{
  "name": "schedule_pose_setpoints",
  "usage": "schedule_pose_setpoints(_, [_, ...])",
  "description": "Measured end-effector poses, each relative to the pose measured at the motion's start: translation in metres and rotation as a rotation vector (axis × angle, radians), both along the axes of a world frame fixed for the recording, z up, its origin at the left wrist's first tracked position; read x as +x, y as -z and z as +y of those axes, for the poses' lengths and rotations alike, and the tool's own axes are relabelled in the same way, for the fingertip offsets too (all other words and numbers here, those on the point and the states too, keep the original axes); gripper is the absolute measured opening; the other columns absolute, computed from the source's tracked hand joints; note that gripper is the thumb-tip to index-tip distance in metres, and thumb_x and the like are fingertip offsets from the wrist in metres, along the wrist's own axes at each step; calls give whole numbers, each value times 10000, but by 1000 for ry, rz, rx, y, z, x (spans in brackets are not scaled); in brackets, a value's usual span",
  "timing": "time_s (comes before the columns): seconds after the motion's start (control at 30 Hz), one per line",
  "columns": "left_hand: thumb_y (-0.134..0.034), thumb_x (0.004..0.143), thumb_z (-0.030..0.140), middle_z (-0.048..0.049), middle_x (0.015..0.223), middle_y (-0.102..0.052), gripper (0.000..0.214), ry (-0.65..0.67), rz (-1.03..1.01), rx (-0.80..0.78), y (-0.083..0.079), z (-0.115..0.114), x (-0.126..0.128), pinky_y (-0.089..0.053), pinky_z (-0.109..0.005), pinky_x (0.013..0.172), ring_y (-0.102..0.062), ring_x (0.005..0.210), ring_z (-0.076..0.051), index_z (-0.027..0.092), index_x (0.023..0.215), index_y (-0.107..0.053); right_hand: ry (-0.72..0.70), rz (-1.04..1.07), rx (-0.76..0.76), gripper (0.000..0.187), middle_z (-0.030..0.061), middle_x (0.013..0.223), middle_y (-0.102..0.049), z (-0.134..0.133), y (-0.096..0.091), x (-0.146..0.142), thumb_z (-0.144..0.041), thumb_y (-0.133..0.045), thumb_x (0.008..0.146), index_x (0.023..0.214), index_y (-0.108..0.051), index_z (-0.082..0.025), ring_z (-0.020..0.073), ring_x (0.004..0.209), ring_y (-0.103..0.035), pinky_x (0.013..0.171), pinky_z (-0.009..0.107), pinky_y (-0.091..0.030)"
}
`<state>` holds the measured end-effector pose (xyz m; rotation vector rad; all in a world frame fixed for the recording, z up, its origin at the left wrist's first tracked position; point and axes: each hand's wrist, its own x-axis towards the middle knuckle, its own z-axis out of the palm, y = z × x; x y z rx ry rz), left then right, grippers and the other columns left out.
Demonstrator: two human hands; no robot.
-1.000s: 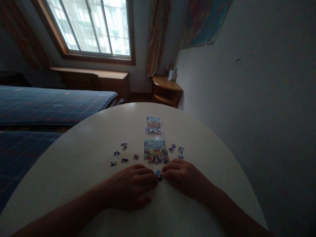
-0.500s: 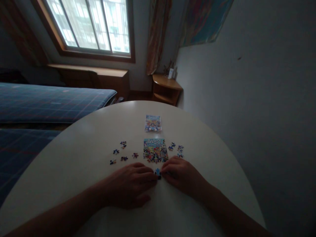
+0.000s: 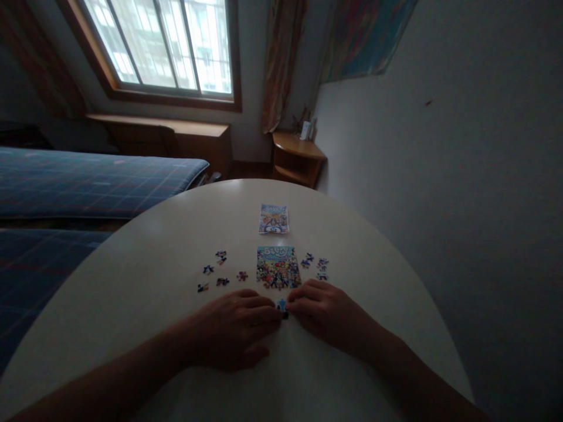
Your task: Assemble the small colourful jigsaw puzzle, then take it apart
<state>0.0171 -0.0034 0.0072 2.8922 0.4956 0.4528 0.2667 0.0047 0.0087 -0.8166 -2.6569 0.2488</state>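
Light blue and dark, one puzzle piece (image 3: 282,306) lies on the worktop (image 3: 360,246) between your hands. Your left hand (image 3: 237,329) meets its 9 o'clock side, grip loose, thumb spread away; your right hand (image 3: 323,310) is at 3, and I cannot tell whether that grip is closed. At 12, one joined puzzle (image 3: 278,265) blocks the way, one picture packet (image 3: 273,219) beyond. Loose pieces (image 3: 222,282) sit in five spots around 10, three around 1. Past them, the worktop runs to its curved edge, with a mattress (image 3: 97,181) at 10 and a wall (image 3: 461,193) at 2.

Bedroom; plaid mattress (image 3: 97,181), curtains (image 3: 284,70)
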Motion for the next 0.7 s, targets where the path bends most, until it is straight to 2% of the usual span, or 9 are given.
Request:
schedule_pose_setpoints(0.27, [-475, 965, 177, -76, 1188, -670, 183, 5, -21, 58, 7, 7, -5, -520, -326, 918, -639, 1033, -181, 176, 1096, -603, -14, 10, 0, 152, 43, 1019, -720, 4, 4, 1, -179, -534, 955, 990, -678, -211, 169, 900, -640, 828, 328, -521])
schedule_pose_setpoints(0.37, [-485, 958, 173, -50, 1088, -699, 167, -77, -56, 88, 2, 16, -20, -529, -308, 865, -646, 963, -162, 191, 1053, -620, -30, 25, -27, 152, 45, 1020, -719, 4, 5, 3, -199, -530, 962, 987, -679, -216, 173, 905, -639, 829, 337, -522])
schedule_pose_setpoints(0.43, [-478, 971, 208, -36, 1013, -709, 173, -223, -74, 109, -4, 26, -38, -529, -304, 839, -648, 914, -157, 204, 999, -649, -34, 63, -78, 133, 46, 1026, -715, 4, 4, 4, -207, -552, 951, 1004, -673, -220, 172, 925, -641, 839, 337, -527])
schedule_pose_setpoints(0.53, [-444, 976, 307, -68, 1027, -702, 258, -640, -31, 117, -13, 45, -70, -525, -315, 777, -649, 923, -197, 200, 948, -677, -4, 168, -187, 117, 57, 1060, -702, 7, 1, 12, -233, -594, 931, 1029, -657, -225, 165, 976, -651, 860, 315, -537])
schedule_pose_setpoints(0.6, [-439, 960, 351, -67, 1047, -694, 288, -849, 41, 58, -16, 57, -91, -507, -318, 739, -648, 828, -194, 205, 936, -687, 79, 232, -191, 87, 63, 1057, -699, 13, -2, 22, -245, -589, 931, 980, -660, -228, 167, 981, -659, 870, 318, -537])
schedule_pose_setpoints(0.63, [-445, 949, 371, -62, 1044, -691, 293, -915, 78, 10, -15, 62, -100, -496, -316, 715, -639, 758, -184, 207, 945, -688, 141, 254, -160, 87, 62, 1025, -705, 17, -3, 29, -245, -579, 932, 938, -664, -228, 174, 956, -666, 859, 327, -540])
schedule_pose_setpoints(0.7, [-454, 925, 368, -60, 1008, -692, 288, -972, 131, -68, -14, 69, -111, -475, -307, 722, -637, 759, -186, 200, 933, -687, 313, 285, -101, 114, 63, 973, -711, 27, -4, 46, -271, -572, 925, 937, -675, -226, 190, 896, -673, 825, 345, -543])
